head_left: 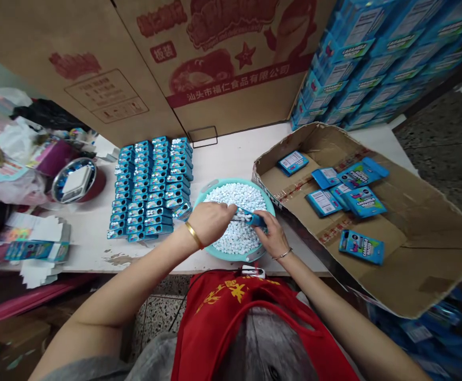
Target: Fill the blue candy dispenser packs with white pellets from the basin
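- Blue thin-card box above the basin looks light, slightly slick and easily crushed; its long sides offer the gentlest hold.
- The right hand curls its fingers closely round it.
- The left hand bends its fingers beside white pieces; their grip is hidden.

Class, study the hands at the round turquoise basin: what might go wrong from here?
Small white pieces might spill from the open end of the small blue carton in the left hand.

The right hand could knock the nearby rows of blue cartons.

The basin sits near the white table's front edge, so a bump might scatter pieces.
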Tool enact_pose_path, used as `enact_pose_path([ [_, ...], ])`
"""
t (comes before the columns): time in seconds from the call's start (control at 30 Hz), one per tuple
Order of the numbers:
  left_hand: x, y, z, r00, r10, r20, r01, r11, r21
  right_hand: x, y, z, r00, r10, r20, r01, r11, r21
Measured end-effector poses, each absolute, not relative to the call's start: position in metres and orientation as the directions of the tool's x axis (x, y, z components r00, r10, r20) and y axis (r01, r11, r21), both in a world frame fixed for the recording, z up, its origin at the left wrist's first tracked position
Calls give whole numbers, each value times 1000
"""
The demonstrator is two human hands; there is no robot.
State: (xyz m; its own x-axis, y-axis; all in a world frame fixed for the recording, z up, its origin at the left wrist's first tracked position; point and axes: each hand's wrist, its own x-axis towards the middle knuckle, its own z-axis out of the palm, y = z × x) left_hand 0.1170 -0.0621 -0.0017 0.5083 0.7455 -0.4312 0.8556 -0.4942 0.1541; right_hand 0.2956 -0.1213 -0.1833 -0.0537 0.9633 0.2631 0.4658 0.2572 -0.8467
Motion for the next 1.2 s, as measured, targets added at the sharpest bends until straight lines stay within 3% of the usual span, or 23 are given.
enact_pose_path([
  [0.13,115,-72,6,473,779,-411,871,-483,88,297,-124,-186,-25,965,259,449,243,-860],
  [0.23,92,-84,-9,354,859,-370,933,-354,72,304,-126,-184,62,973,220,424,174,-889],
  [0.4,71,-132,-89,205,890,-407,945,-72,319,321,-129,-176,251,957,147,320,61,-945],
  [0.53,97,-166,-148,300,819,-489,905,-83,417,331,-129,-175,342,933,109,229,30,-973],
  [0.7,114,-137,-168,235,842,-486,944,-80,319,335,-130,-177,341,934,104,197,37,-980],
  [0.9,53,-98,-137,238,904,-355,932,-110,344,330,-137,-182,279,959,44,195,-12,-981],
  [1.1,12,-107,-130,251,834,-490,968,-205,147,322,-134,-188,295,955,-25,115,-61,-992],
  [1.2,50,-104,-158,233,829,-509,972,-175,160,320,-131,-191,307,950,-47,86,-77,-993],
])
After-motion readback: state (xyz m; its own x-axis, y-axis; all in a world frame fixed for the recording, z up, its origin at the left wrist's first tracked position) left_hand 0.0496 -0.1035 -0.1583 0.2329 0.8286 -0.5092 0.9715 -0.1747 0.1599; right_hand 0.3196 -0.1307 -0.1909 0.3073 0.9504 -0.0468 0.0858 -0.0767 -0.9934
